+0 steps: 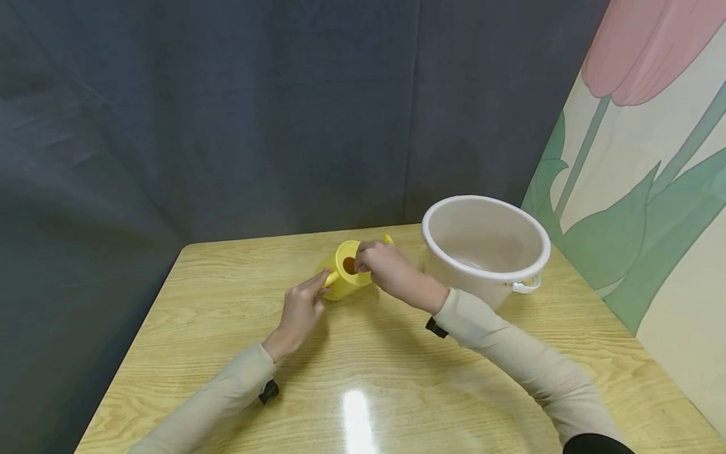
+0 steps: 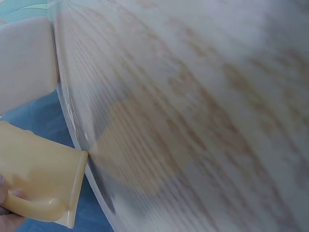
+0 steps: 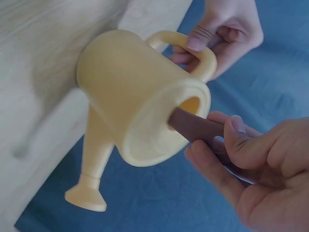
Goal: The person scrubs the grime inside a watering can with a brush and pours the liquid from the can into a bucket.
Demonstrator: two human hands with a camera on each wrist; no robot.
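A yellow watering can (image 1: 343, 290) stands on the table, tilted with its round top opening toward my right hand. My left hand (image 1: 297, 312) grips its loop handle (image 3: 208, 63). With thumb and fingers my right hand (image 1: 397, 271) pinches a brown, narrow, smooth piece (image 3: 198, 127), whose kind I cannot tell. The far end of that piece is at the can's opening, seen in the right wrist view; how far it reaches inside is hidden. The can's spout (image 3: 95, 150) points away on the side opposite the handle. In the left wrist view the can (image 2: 38, 169) shows at lower left.
A large white bucket (image 1: 454, 272) with a side handle (image 1: 527, 285) stands right of the can, close to my right forearm. The wooden table (image 1: 227, 309) meets a dark curtain (image 1: 295, 126) behind and a wall with painted tulips (image 1: 612, 252) on the right.
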